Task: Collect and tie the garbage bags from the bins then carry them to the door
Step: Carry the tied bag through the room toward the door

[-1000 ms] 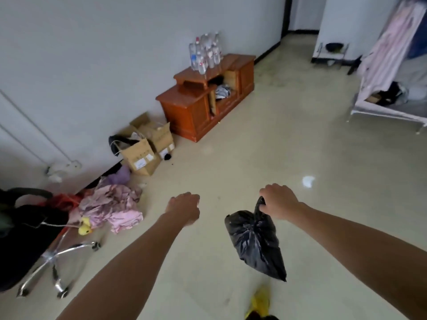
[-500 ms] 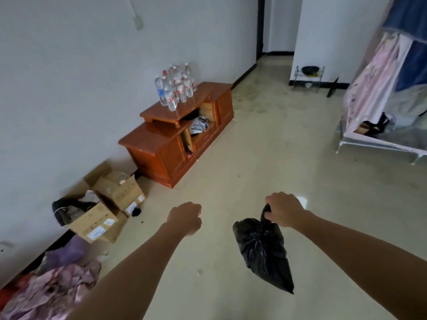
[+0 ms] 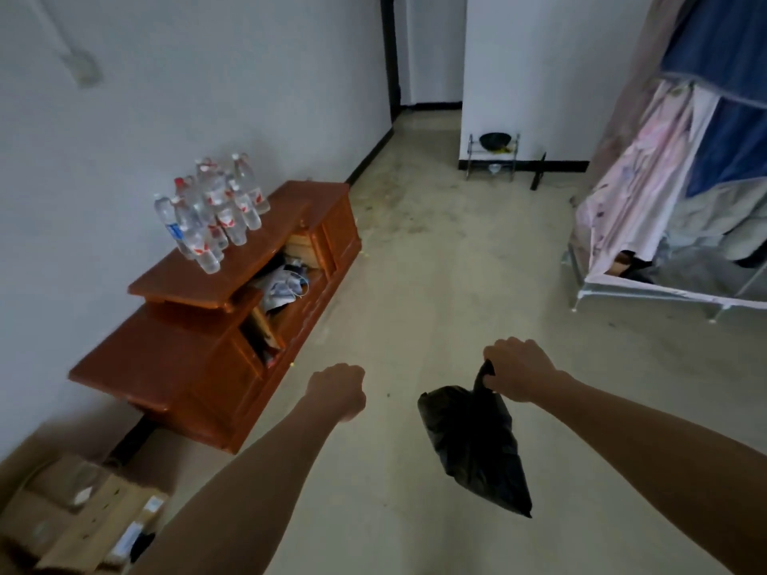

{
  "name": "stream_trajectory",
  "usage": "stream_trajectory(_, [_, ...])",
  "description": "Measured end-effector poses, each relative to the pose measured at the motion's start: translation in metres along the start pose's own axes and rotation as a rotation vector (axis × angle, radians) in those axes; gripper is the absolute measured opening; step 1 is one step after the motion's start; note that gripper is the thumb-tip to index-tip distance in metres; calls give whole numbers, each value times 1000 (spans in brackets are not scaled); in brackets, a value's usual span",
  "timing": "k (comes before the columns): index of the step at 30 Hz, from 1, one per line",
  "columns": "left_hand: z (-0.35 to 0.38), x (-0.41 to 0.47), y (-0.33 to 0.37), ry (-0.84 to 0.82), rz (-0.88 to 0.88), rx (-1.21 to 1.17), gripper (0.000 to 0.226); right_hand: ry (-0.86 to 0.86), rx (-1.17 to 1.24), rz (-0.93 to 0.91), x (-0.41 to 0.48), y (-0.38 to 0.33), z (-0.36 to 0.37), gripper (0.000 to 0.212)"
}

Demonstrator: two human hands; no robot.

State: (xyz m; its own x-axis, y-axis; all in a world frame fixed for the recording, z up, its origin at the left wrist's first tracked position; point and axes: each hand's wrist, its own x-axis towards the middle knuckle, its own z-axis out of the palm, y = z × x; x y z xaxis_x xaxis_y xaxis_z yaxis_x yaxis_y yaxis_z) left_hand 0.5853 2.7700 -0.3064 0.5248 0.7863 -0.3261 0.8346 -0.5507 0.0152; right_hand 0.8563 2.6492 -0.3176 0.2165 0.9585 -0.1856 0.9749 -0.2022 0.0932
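One black garbage bag (image 3: 477, 446) at 5 o'clock, neck clenched in right hand (image 3: 519, 369), left hand (image 3: 338, 390) at 7 o'clock, fisted, empty

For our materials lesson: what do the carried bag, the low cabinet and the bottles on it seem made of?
Bag: thin black plastic film, crinkled, faintly glossy. Cabinet: reddish wood or veneer, lacquered sheen. Bottles: likely clear plastic, see-through, labelled.

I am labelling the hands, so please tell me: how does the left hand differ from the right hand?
The right hand grips the neck of a black garbage bag; the left hand holds nothing visible. The right hand sits slightly higher in view than the left hand. Both have curled fingers, backs facing the camera.
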Motion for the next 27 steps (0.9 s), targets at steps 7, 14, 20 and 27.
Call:
stream_trajectory(7, [-88,219,46,-11,109,54,31,-26,35,66,172,108,-25,31])
stream_trajectory(14, [-135,432,89,-62,34,42,32,-61,37,-2,371,220,-22,33])
stream_trajectory(20, [-219,589,112,-18,17,-46,34,-52,22,-60,542,316,-77,33])
stream_trajectory(27, [-264,802,78,-42,-44,-40,32,-47,-28,-61,752,377,-93,34])
